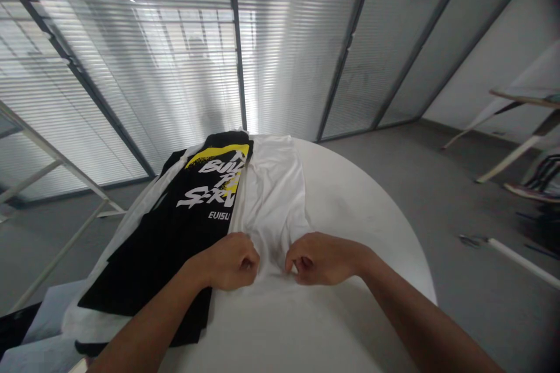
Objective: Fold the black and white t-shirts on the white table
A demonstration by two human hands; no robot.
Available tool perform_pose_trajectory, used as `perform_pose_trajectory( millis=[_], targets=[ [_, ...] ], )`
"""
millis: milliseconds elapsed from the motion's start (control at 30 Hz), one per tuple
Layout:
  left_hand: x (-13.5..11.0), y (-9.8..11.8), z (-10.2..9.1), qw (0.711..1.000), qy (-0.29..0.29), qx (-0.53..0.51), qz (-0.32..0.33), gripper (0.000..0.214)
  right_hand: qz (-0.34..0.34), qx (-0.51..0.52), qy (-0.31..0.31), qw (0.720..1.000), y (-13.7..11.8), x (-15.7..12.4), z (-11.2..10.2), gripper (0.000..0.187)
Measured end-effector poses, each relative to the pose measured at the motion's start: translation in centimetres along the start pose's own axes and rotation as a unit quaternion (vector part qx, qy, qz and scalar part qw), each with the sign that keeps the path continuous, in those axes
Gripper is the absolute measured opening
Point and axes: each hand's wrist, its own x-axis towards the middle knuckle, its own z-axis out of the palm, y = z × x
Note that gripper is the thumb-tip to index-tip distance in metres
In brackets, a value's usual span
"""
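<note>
A white garment (277,186), thin and wrinkled, lies lengthwise on the round white table (363,210). At its near end, my left hand (231,262) is closed with curled fingers pinching the left side of the cloth. Opposite it, my right hand (321,259) is closed on the right side, thumb and fingers bent together. Some fingertips are hidden under the curled hands. Directly left of the white garment is a folded black T-shirt (170,245) with white lettering and a yellow print, on top of other white and black clothes. My left forearm passes over its near part.
Glass partitions with blinds (284,58) stand behind the table. A white metal frame (65,169) is at the left. On the right are a table with angled legs (525,99) and a white pole (520,259) near the floor. Pale cloth (52,315) shows at lower left.
</note>
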Motion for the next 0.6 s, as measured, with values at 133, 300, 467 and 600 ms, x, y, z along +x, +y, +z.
perform_pose_trajectory(
  millis=[133,300,467,600],
  targets=[
    [0.8,-1.2,0.5,0.986,0.089,0.130,-0.048,0.028,0.017,0.040,-0.010,0.999,0.1,-0.2,-0.2,0.021],
    [1.4,-1.9,1.4,0.973,0.122,0.177,-0.088,0.021,0.040,-0.085,0.162,0.982,0.4,0.6,-0.2,0.025],
    [1.2,-1.7,1.8,0.974,0.109,0.190,-0.058,0.023,0.055,-0.157,0.173,0.971,1.3,1.3,0.5,0.017],
    [1.0,-1.6,1.7,0.986,0.076,0.141,-0.049,0.018,0.078,-0.153,0.134,0.976,1.6,1.0,0.7,0.018]
  ],
)
